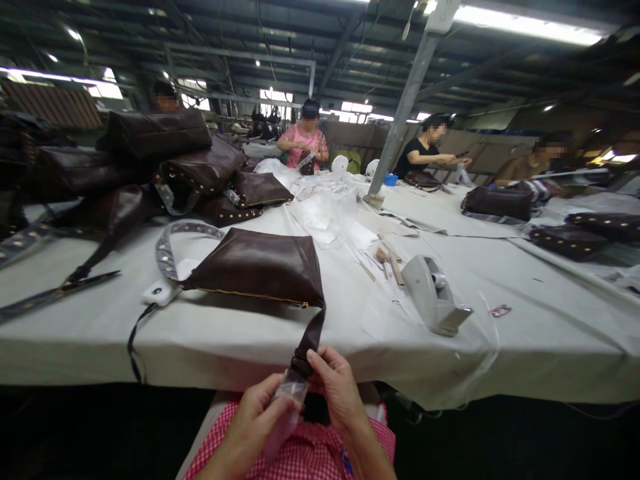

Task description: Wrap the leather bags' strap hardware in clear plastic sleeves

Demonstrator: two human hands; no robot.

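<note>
A dark brown leather bag lies flat on the white-covered table in front of me. Its strap hangs over the table's near edge toward my lap. My left hand pinches a piece of clear plastic wrap at the strap's end. My right hand is closed on the strap end just beside it, thumb on the buckle area. Both hands sit below the table edge, above a red checked cloth.
A grey tape dispenser stands right of the bag. A white device with a black cable lies at its left. Several brown bags are piled at back left, more at right. Other people work at the far side.
</note>
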